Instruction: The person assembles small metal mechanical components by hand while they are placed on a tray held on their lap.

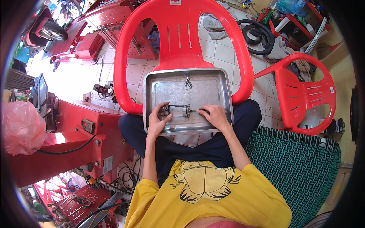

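A shallow metal tray [190,132] rests in front of me, across my lap and the seat of a red plastic chair. Inside it lies a metal cylinder assembly [186,110] with a flange, its exact kind unclear. My left hand [156,121] grips the assembly's left end between thumb and fingers. At the opposite end, my right hand [215,117] pinches a thin rod [194,110] that sticks out from the flange. Several small bolts [188,83] sit near the tray's far side. A single thin screw [219,95] lies by its right wall.
The red chair [180,22] stands directly ahead, and another red chair [304,95] is at right. Beside me is a green woven seat [296,167]. Red machinery [80,133] fills the left, with a pink plastic bag [23,127] on it. A black hose [258,36] lies coiled beyond.
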A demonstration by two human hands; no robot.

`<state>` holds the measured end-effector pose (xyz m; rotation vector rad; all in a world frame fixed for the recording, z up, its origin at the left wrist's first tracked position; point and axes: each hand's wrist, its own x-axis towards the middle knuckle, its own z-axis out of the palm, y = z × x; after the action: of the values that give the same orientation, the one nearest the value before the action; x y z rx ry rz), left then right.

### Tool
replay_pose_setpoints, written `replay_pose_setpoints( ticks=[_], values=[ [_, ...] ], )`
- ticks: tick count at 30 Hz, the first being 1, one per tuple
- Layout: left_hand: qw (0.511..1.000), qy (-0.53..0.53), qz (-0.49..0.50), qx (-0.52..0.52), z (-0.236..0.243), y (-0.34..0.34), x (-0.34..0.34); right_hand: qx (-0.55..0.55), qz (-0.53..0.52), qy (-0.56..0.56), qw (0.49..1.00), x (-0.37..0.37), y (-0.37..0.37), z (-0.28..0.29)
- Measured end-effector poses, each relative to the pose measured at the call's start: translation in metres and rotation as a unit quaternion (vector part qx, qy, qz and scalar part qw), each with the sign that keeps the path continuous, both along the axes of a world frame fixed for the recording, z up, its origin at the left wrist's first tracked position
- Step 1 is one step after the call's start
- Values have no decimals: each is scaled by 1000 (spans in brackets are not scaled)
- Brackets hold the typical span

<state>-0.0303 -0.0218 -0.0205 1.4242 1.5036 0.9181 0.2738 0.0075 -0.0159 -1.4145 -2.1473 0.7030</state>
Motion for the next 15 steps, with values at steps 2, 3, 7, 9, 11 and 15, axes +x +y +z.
replay_pose_setpoints(
  ticks=[2, 3, 7, 9, 11, 15],
  values=[
    [1000, -1, 0, -1, 0, -1, -1, -10, 3, 5, 1000, 0, 0, 3],
    [1000, -1, 1, -2, 1, -1, -1, -1, 0, 11, 1000, -1, 0, 6],
    [1000, -8, 3, -9, 0, -1, -1, 15, -11, 22, 1000, -3, -1, 16],
    [1000, -11, 2, -10, 0, -1, 0, 11, -2, 17, 1000, -2, -1, 12],
    [1000, -9, -2, -7, 0, 0, 0, 4, 19, 9, 1000, 1, 0, 0],
    [1000, -11, -1, 1, 0, -1, 0, -20, 11, 12, 1000, 2, 0, 3]
  ],
)
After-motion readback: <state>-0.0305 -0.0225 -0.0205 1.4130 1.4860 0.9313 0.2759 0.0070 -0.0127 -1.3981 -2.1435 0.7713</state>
